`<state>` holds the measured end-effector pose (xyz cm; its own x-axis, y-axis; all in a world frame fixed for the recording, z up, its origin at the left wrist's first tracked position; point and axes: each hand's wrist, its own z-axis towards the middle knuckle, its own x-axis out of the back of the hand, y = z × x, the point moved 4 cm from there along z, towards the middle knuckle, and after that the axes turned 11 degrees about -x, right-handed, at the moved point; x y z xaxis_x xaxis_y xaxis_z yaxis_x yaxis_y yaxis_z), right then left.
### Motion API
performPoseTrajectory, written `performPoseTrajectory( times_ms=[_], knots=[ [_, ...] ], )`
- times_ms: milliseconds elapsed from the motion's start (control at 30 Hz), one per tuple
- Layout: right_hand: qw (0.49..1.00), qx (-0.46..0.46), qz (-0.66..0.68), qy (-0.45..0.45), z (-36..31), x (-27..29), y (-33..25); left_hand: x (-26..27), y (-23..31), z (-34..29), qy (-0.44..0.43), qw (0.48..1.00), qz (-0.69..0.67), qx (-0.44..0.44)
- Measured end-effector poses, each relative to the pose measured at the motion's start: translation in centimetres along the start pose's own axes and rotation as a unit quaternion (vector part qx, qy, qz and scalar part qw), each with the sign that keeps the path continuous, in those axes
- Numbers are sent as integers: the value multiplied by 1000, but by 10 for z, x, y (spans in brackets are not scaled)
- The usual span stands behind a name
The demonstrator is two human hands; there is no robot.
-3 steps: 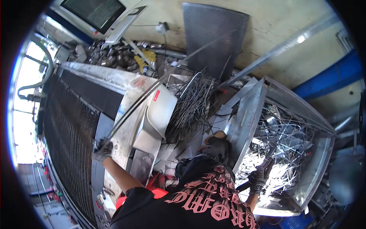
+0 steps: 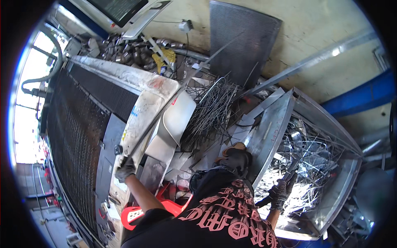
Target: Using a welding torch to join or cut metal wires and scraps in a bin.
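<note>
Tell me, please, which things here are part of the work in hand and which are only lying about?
In hand:
left hand gripping a long thin metal rod
right hand over the scrap bin

Lying about:
perforated panel
red plastic stool
yellow tool

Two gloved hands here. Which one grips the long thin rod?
The left hand: it is closed on the long thin metal rod. The right hand holds a short dark tool instead.

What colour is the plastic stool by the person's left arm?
Red stool, with white at one end; seen in the head view.
</note>
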<state>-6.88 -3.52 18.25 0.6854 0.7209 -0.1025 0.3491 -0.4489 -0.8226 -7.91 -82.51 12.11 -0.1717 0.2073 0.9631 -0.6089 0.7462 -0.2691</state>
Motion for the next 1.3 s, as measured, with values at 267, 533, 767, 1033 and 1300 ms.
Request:
performPoseTrajectory(
  times_ms=[267, 533, 767, 1033, 1300],
  knots=[
    [995, -63, -61, -51, 0, -6, -3, -63, 95, -105, -418, 879, -10, 229],
    [998, -69, 3, -11, -23, -19, -14, -175, 141, -70, -558, 828, 35, 45],
    [998, -49, -2, 49, -37, -18, -21, -78, 256, -55, -551, 823, 70, -121],
    [994, -104, 10, 30, -14, 40, 25, -130, 273, -35, -539, 832, 32, -127],
    [993, -84, -23, 76, -26, 50, 31, -112, 317, -55, -542, 836, 3, -85]
  ],
)
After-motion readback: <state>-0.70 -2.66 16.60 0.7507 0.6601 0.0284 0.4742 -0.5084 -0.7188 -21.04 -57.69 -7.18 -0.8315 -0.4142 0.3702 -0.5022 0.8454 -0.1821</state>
